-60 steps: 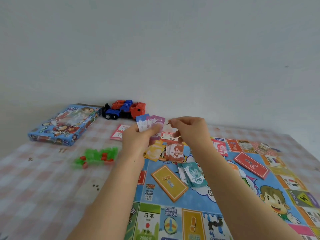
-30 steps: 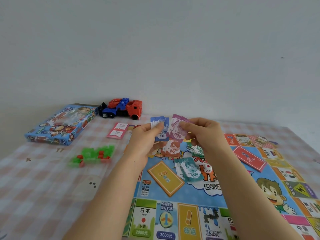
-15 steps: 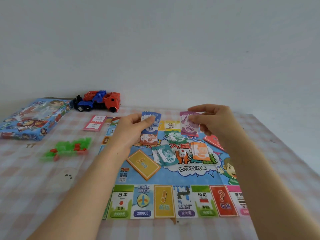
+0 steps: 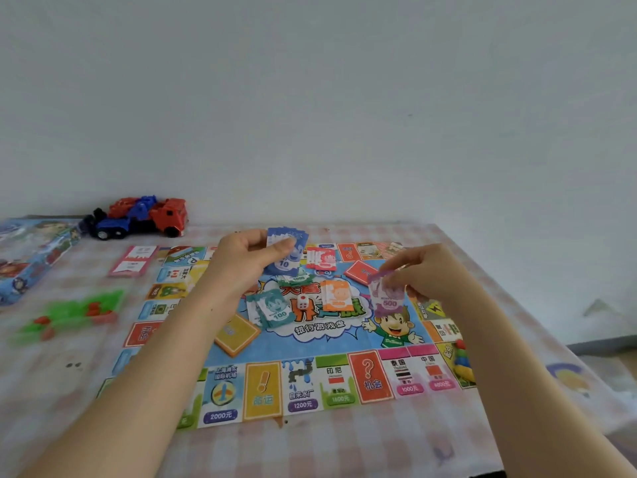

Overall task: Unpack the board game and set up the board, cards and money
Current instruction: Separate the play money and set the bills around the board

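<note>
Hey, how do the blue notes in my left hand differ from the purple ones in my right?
The blue notes read 10; the purple notes read 500. The left hand holds the blue notes fanned and higher; the right hand pinches the purple notes lower, near the board. Both are small bundles of play money.

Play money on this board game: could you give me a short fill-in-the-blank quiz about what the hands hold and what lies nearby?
The left hand holds blue notes marked ____.
The right hand pinches purple notes marked ____.
On the board, a white ____ lies between the teal notes and the orange notes.
Missing words: 10; 500; die.
</note>
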{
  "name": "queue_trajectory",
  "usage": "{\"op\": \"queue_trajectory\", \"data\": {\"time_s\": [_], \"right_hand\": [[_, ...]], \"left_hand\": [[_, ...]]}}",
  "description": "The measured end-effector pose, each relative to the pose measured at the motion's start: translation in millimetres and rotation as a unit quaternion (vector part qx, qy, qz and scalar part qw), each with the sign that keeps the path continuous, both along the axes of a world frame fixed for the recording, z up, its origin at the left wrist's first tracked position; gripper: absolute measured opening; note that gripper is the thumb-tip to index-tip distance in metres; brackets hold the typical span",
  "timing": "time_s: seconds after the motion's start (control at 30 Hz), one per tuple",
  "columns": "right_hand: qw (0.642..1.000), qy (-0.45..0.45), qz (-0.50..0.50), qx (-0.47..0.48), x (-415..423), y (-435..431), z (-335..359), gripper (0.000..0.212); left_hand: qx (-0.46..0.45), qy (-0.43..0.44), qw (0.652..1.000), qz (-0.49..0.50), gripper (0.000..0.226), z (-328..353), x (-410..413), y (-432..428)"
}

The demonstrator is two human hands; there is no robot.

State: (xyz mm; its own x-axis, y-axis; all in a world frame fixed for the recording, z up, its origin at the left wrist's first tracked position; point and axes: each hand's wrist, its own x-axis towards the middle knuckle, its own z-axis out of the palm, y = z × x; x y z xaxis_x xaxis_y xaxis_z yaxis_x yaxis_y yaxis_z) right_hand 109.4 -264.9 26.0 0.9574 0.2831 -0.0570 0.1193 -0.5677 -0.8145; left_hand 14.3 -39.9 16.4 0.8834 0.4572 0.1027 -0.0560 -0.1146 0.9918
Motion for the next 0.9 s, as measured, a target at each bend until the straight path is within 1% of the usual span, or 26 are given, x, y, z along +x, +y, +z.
{"op": "queue_trajectory", "data": {"time_s": [0.13, 0.23, 0.3, 0.33, 0.37, 0.43, 0.5, 0.6, 0.73, 0.8, 0.9], "right_hand": [[0.999, -0.013, 0.014, -0.029, -2, 1, -8, 0.022], [0.997, -0.066, 0.007, -0.051, -2, 6, -15, 0.02], [0.993, -0.112, -0.012, -0.033, -3, 10, -17, 0.018], [0.992, -0.122, -0.012, -0.007, -5, 14, -16, 0.017], [0.993, -0.119, 0.001, 0.026, -8, 17, -14, 0.014], [0.991, -0.071, 0.055, 0.098, -18, 24, -9, 0.009], [0.982, -0.021, 0.107, 0.155, -27, 29, -4, 0.012], [0.978, -0.02, 0.126, 0.166, -33, 37, -3, 0.015], [0.975, -0.02, 0.119, 0.187, -38, 41, -6, 0.009], [0.975, -0.027, 0.117, 0.185, -39, 39, -7, 0.008], [0.976, -0.035, 0.127, 0.173, -42, 36, -7, 0.008]], "left_hand": [[-0.005, 0.004, 1.0, -0.026, 0.011, -2, 2, -24], [0.005, 0.018, 0.999, -0.036, 0.006, -6, 0, -31], [0.002, 0.019, 1.0, -0.023, 0.005, -10, -1, -30], [0.002, 0.019, 1.0, -0.012, 0.005, -12, -2, -28], [0.002, 0.021, 1.0, -0.005, 0.005, -14, -3, -26], [-0.008, 0.025, 1.0, 0.001, 0.006, -16, -4, -25], [-0.025, 0.025, 0.999, 0.0, 0.009, -17, -4, -25], [-0.042, 0.02, 0.999, -0.008, 0.011, -18, -6, -27], [-0.076, 0.017, 0.996, -0.038, 0.012, -19, -12, -32], [-0.055, 0.021, 0.997, -0.043, 0.011, -20, -15, -35], [0.007, 0.026, 0.999, -0.031, 0.012, -23, -20, -37]]}}
